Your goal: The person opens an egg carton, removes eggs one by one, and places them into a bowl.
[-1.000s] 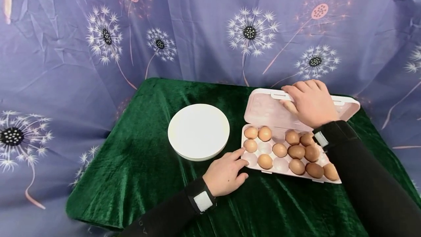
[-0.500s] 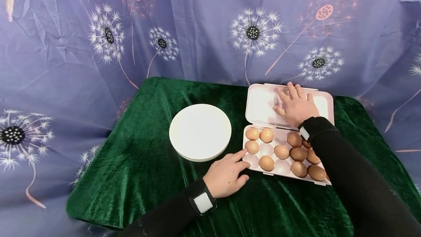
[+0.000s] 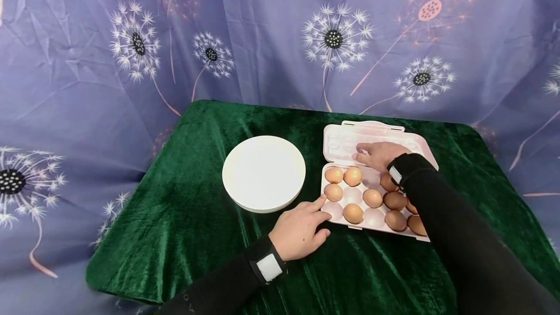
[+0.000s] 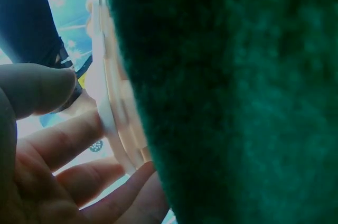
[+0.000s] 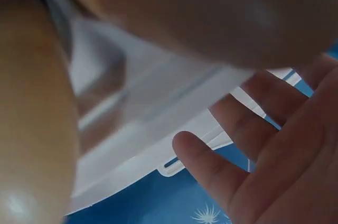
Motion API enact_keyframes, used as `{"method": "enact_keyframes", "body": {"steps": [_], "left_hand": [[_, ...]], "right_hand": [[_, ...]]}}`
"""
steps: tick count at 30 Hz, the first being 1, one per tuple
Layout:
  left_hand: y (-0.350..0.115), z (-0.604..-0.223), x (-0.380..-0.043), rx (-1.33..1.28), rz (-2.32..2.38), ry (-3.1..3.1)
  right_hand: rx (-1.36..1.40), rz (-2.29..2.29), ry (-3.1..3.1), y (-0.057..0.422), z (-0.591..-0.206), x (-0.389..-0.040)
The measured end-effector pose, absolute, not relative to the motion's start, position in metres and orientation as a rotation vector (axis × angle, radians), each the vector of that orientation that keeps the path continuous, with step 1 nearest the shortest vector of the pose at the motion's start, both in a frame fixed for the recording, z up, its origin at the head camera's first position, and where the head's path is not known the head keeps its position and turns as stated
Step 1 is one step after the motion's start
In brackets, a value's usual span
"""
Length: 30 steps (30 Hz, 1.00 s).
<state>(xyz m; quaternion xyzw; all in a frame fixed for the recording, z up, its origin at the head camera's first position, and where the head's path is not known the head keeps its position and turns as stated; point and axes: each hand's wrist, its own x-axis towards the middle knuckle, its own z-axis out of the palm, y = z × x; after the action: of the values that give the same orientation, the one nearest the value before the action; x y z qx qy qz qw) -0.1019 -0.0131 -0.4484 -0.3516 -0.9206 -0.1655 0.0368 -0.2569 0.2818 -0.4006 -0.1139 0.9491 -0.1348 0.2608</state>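
A pink plastic egg carton [image 3: 374, 218] lies on the table's right side, its lid [image 3: 338, 147] tipped back behind it. Several brown eggs [image 3: 353, 213] sit in its cups, with bare cups among them. My left hand [image 3: 301, 231] touches the carton's near left corner with fingertips; in the left wrist view, the fingers [image 4: 76, 134] lie against the carton's edge. My right hand [image 3: 379, 155] is over the lid, fingers loosely extended leftward. In the right wrist view, spread fingers [image 5: 245, 131] are beside the lid, and an egg [image 5: 31, 123] looms close. My right forearm hides the carton's right end.
A round white plate [image 3: 264, 174], apparently stacked, stands left of the carton. Green velvet cloth [image 3: 188, 183] covers the table. A purple curtain [image 3: 271, 52] with dandelion prints hangs right behind the table's back edge.
My right hand has let go of the lid's front edge, pressed on the lid, then drawn back toward the hinge. The lid has swung farther back. My left hand stays at the corner.
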Motion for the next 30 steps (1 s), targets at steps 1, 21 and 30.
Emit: {"method": "enact_keyframes", "body": {"steps": [1, 21, 30], "left_hand": [[-0.013, -0.448, -0.102, -1.078, -0.508, -2.827], [-0.011, -0.44, -0.104, -1.067, -0.701, -2.868], [-0.01, -0.433, -0.111, -1.051, -0.827, -2.804]], "right_hand": [[-0.294, -0.36, 2.57, 0.281, -0.401, -0.258], [-0.548, -0.38, 2.934, 0.267, -0.366, -0.201], [-0.737, -0.357, 2.984, 0.234, -0.367, -0.164]]}}
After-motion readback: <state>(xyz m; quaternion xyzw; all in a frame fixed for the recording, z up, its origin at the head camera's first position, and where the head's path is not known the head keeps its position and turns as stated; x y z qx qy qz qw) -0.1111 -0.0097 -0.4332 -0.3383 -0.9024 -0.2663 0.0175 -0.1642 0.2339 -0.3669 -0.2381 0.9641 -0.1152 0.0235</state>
